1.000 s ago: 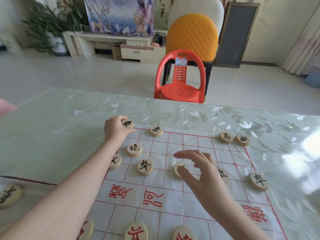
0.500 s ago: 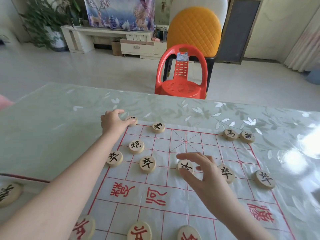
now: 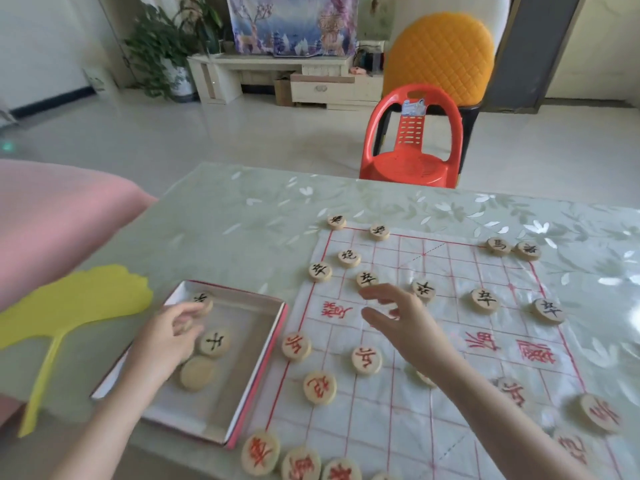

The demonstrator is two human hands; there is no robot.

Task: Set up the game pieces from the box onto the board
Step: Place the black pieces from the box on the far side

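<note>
A white cloth board (image 3: 450, 268) with red lines lies on the table. Black-lettered wooden discs such as one (image 3: 423, 289) stand on its far half, and red-lettered ones such as another (image 3: 366, 359) on the near half. To the board's left is a shallow white box (image 3: 268, 351) with a pink rim, holding a few discs, one black-lettered (image 3: 214, 342) and one face down (image 3: 197, 373). My left hand (image 3: 169, 332) is inside the box, fingers curled over the discs; its grip is blurred. My right hand (image 3: 398, 317) hovers over the board's middle, fingers spread and holding nothing.
A yellow fan (image 3: 69, 303) lies left of the box, with pink cloth (image 3: 52, 216) behind it. A red plastic chair (image 3: 412, 143) stands beyond the table's far edge. Several red discs (image 3: 260, 452) line the near edge of the board.
My left hand left a black disc at the board's far left corner and came back into the box. My right hand lifted off the black disc. The view swung left.
</note>
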